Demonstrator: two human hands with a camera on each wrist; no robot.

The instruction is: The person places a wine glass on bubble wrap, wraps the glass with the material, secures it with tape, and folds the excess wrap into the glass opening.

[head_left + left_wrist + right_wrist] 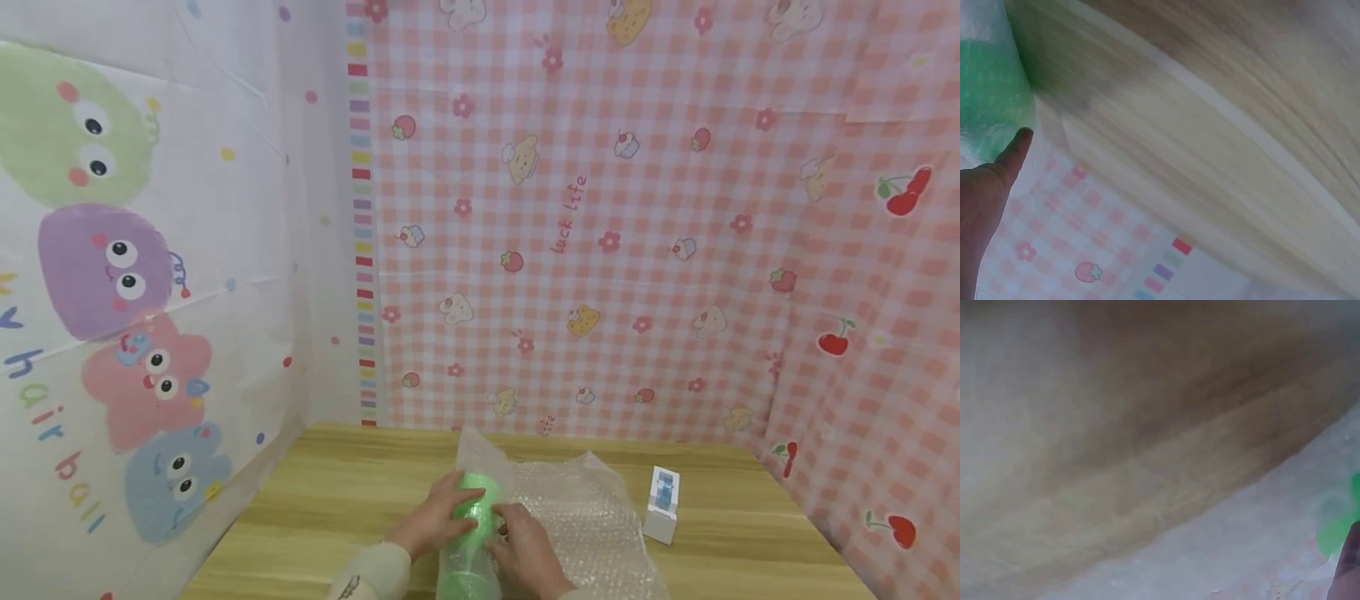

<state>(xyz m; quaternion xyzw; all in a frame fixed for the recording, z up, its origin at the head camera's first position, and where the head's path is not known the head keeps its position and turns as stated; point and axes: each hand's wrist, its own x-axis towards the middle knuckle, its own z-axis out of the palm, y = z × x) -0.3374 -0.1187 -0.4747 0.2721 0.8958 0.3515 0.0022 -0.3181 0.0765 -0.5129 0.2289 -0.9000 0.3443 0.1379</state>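
Left hand lies over a green cylinder, its fingers stretched across the top rather than clenched, while the right hand rests against the cylinder's right side with bent fingers; on my remote feed I cannot tell whether those right fingers pinch anything. The cylinder, bottle-like in shape, lies lengthwise near the front of a wood-grain tabletop, under a cloudy layer of bubble wrap that runs past its far end in a loose flap. From the left wrist camera I make out one straight finger set against the wrapped green side. My right wrist camera gives me mostly blurred wood and pale film, with a sliver of green and a fingertip at the edge. As for how far the packing has come, I judge it partial: the cylinder is already covered where I can see it, but a wide sheet of wrap spreads flat to its right, not wound round anything, and the flap at the far end is not folded in. I see no tape or fastening on the wrap. Beyond the sheet's right edge stands a small white box with blue on its top, apart from both hands. A pink gingham cloth printed with strawberries and cupcakes hangs behind the table; a white cloth with cartoon faces hangs at left.
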